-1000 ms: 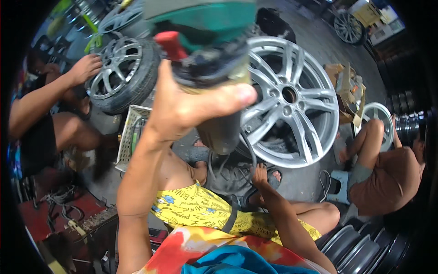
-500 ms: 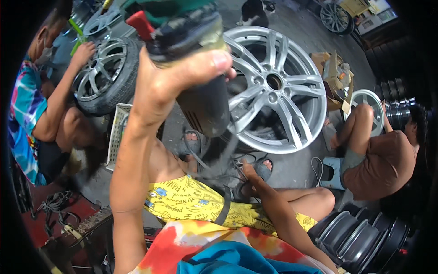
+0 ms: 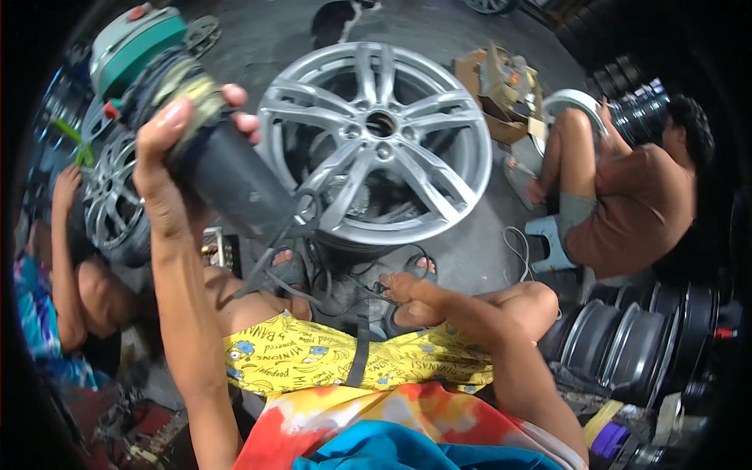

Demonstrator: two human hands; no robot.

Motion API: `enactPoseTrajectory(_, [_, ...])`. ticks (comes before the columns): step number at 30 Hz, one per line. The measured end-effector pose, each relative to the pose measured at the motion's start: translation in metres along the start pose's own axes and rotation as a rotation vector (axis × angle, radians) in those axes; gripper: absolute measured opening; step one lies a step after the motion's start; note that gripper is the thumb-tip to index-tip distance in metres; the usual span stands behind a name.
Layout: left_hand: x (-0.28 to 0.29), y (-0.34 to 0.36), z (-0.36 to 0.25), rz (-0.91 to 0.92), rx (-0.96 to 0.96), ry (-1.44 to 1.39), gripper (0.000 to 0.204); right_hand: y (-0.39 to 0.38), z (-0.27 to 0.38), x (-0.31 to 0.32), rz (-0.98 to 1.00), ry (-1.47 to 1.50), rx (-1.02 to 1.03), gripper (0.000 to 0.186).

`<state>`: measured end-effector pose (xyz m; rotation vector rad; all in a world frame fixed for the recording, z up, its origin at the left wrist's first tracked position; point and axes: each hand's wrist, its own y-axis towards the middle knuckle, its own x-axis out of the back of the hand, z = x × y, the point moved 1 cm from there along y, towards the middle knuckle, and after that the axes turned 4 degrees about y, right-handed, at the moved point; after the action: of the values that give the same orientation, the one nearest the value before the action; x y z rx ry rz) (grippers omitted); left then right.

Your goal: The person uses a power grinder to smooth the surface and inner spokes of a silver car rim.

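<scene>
My left hand (image 3: 168, 149) is raised at the upper left, its fingers wrapped round a corded power tool (image 3: 235, 176). The tool has a black barrel body with worn tape on it and a green and white head. It is tilted, head toward the upper left. From its lower end a grey cord (image 3: 270, 270) hangs in loops over my lap and feet. Low between my knees, my right hand (image 3: 403, 287) is closed on a dark stretch of the cord. A large silver alloy wheel (image 3: 435, 110) lies face up in front of me, apart from both hands.
At left, a co-worker's hand (image 3: 67, 182) is by another wheel (image 3: 110, 188). A second person (image 3: 634, 204) sits at right with a pale wheel (image 3: 572, 100). A cardboard box (image 3: 501, 102), blue stool (image 3: 546, 239) and stacked dark rims (image 3: 619, 341) stand nearby. A cat (image 3: 333, 22) is beyond the wheel.
The view has shifted right, so the wheel shows further left. My left hand has swung the tool leftward and tilted its head to the upper left. My right hand stays low by the cord.
</scene>
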<state>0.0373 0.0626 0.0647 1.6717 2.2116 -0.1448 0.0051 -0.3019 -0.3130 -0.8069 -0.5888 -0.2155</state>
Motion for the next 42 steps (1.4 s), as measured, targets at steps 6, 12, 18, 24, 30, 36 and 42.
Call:
enactPoseTrajectory(6, [-0.005, 0.046, 0.033, 0.311, -0.021, -0.231, 0.062, -0.128, -0.133, 0.087, 0.138, -0.195, 0.059, 0.028])
enactPoseTrajectory(12, [0.02, 0.048, 0.021, 0.403, -0.023, -0.064, 0.069, -0.279, -0.046, 0.255, -0.561, 0.858, -0.052, 0.04])
enactPoseTrajectory(18, [0.008, 0.059, 0.027, 0.444, 0.002, -0.1, 0.062, -0.38, -0.127, 0.214, -1.18, 1.034, -0.316, 0.032])
enactPoseTrajectory(24, [-0.013, 0.064, 0.044, 0.547, 0.013, -0.117, 0.057, -0.438, -0.248, 0.063, -1.342, 1.312, -0.699, 0.026])
enactPoseTrajectory(30, [-0.02, 0.061, 0.043, 0.479, 0.013, -0.064, 0.058, -0.439, -0.254, 0.004, -1.646, 1.787, -0.694, 0.017])
enactPoseTrajectory(36, [-0.028, 0.064, 0.047, 0.539, 0.031, -0.048, 0.057, -0.431, -0.264, -0.015, -1.738, 1.867, -0.681, 0.016])
enactPoseTrajectory(42, [-0.029, 0.063, 0.054, 0.445, 0.07, 0.013, 0.06, -0.441, -0.313, 0.026, -2.184, 2.008, -0.209, 0.025])
